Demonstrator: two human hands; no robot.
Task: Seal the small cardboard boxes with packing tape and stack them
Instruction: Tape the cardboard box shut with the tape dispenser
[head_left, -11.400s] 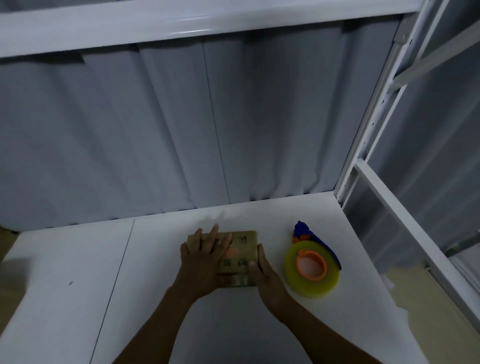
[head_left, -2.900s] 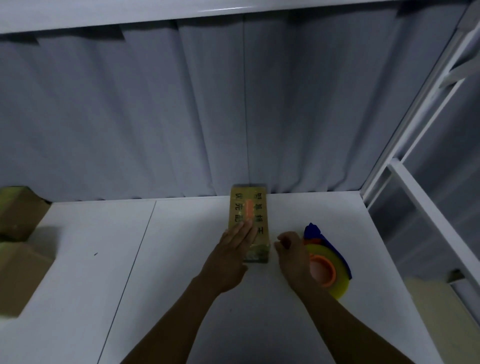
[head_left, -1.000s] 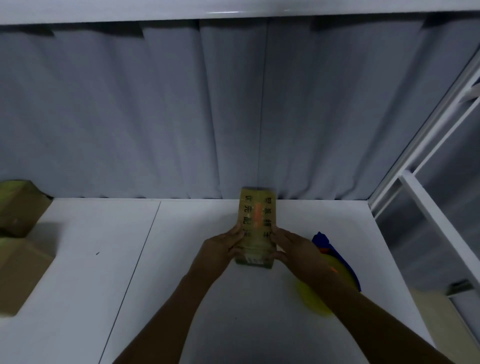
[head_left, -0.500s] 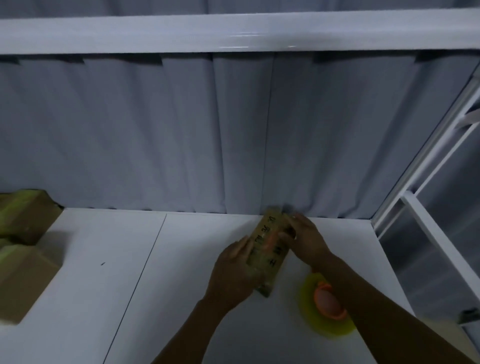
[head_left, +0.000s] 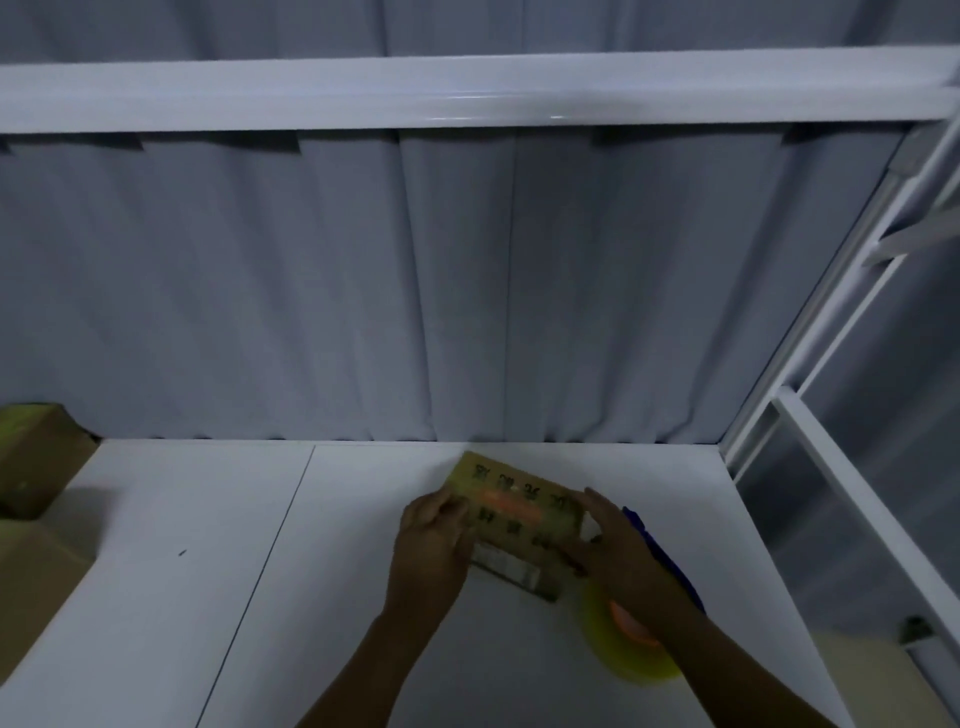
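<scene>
A small flat cardboard box (head_left: 514, 506) with dark printed characters and an orange stripe lies crosswise on the white table (head_left: 208, 571), its long side running left to right. My left hand (head_left: 431, 545) grips its left end, fingers curled over the edge. My right hand (head_left: 613, 551) grips its right end. A roll of yellowish packing tape with an orange core (head_left: 628, 644) lies flat just right of the box, partly hidden under my right forearm. Something blue (head_left: 660, 556) pokes out beyond the roll.
Two larger cardboard boxes sit at the left edge, one nearer (head_left: 31, 582) and one farther back (head_left: 36, 457). A grey curtain (head_left: 467, 291) closes off the back. A white frame rail (head_left: 467, 93) runs overhead, with white uprights (head_left: 831, 322) at the right.
The box was held lengthwise away from me a second ago. Both hands have turned it, and it now lies crosswise on the table, still held at both ends.
</scene>
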